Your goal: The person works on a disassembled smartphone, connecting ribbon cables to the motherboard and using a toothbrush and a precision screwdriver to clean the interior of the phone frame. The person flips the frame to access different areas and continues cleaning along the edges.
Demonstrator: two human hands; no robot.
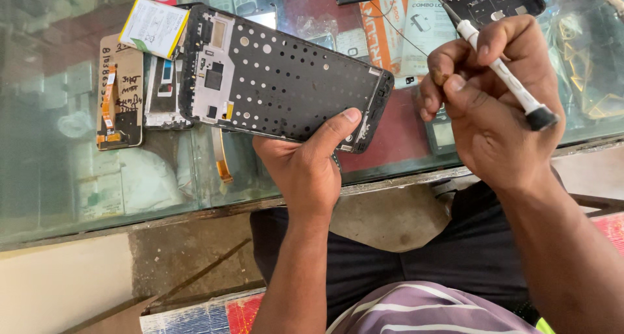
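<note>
Glass counter (78, 178) carries phone parts. Left hand (305, 168) pinches the frame (286, 80) by its right end, long axis running up-left. Right hand (491, 106), just right of it, fingers closed on a screwdriver (504, 74).

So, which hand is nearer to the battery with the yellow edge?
Left. The left hand holds the phone frame whose far end touches the battery; the right hand, holding a screwdriver, is farther right.

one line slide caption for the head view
Left hand steadies an opened phone frame on a glass counter; right hand grips a white screwdriver.
</note>
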